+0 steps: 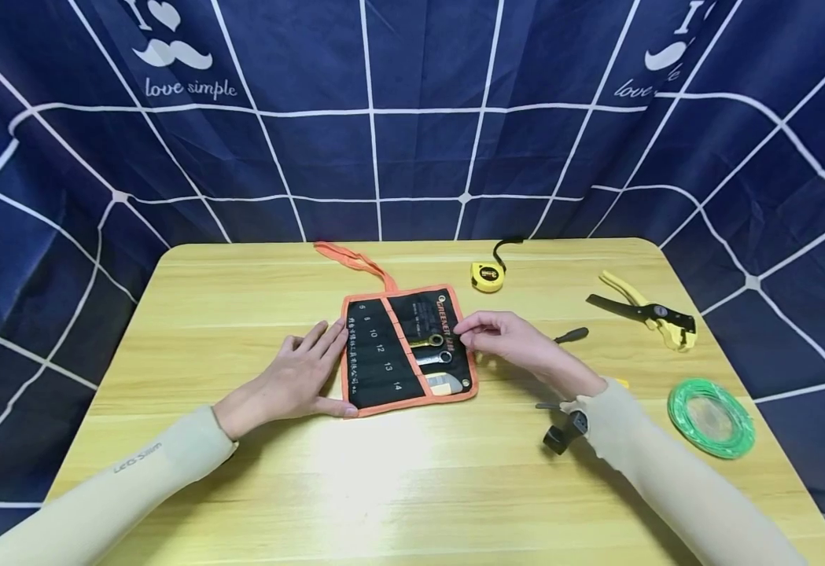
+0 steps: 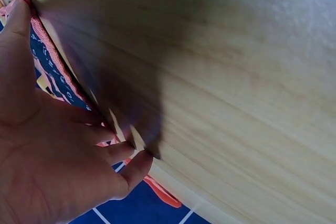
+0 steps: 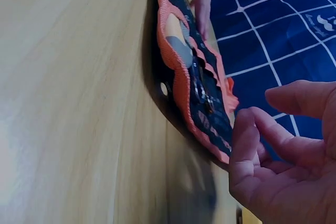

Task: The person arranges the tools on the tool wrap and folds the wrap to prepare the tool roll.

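A black tool pouch (image 1: 366,373) with orange trim lies unfolded on the table, its orange strap (image 1: 355,259) trailing toward the back. Two ring-ended wrenches, one yellowish (image 1: 435,340) and one silver (image 1: 443,357), stick out of its pockets. The lowest pocket holds a pale yellow and grey item (image 1: 444,384), mostly hidden. My left hand (image 1: 303,376) rests along the pouch's left edge with fingers spread. Beside the right edge is my right hand (image 1: 507,338), fingers loosely bent. The right wrist view shows its thumb apart from the fingers and nothing held.
A yellow tape measure (image 1: 487,277) lies behind the pouch. Toward the right are yellow-and-black wire strippers (image 1: 656,313) and a coil of green wire (image 1: 679,417). A black handle (image 1: 573,335) shows past my right hand. A dark blue curtain (image 1: 419,157) surrounds the table (image 1: 256,291).
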The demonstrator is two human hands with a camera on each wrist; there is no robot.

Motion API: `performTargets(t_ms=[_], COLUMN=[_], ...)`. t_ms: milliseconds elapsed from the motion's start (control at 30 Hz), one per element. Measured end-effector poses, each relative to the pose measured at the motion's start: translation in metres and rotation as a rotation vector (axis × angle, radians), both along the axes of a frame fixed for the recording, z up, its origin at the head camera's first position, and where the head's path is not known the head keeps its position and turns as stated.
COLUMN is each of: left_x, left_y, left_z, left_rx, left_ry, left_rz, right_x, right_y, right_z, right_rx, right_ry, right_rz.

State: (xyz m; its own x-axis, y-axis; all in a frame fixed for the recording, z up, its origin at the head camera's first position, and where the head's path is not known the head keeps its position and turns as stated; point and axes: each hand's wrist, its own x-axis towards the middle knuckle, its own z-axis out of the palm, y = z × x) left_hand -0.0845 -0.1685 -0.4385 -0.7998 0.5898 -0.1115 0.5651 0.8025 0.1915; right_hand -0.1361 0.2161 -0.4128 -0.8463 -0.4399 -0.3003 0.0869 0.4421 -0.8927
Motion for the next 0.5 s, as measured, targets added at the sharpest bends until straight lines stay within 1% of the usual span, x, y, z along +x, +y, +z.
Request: performTargets(t_ms=[167, 267, 500], left_x=[0.000, 0.000, 0.001], left_y=[0.000, 0.000, 0.001], left_z=[-0.001, -0.002, -0.002], left_rx=[-0.005, -0.002, 0.013], left_ry=[0.020, 0.026, 0.003], left_rz=[-0.008, -0.008, 0.001], right_x=[0.006, 0.011, 0.025], right_y=[0.015, 0.025, 0.048], right_z=[0.006, 0.011, 0.020], right_rx=[0.013, 0.016, 0.023], right_ry=[0.030, 0.042, 0.040], right_rz=[-0.024, -0.055, -0.122])
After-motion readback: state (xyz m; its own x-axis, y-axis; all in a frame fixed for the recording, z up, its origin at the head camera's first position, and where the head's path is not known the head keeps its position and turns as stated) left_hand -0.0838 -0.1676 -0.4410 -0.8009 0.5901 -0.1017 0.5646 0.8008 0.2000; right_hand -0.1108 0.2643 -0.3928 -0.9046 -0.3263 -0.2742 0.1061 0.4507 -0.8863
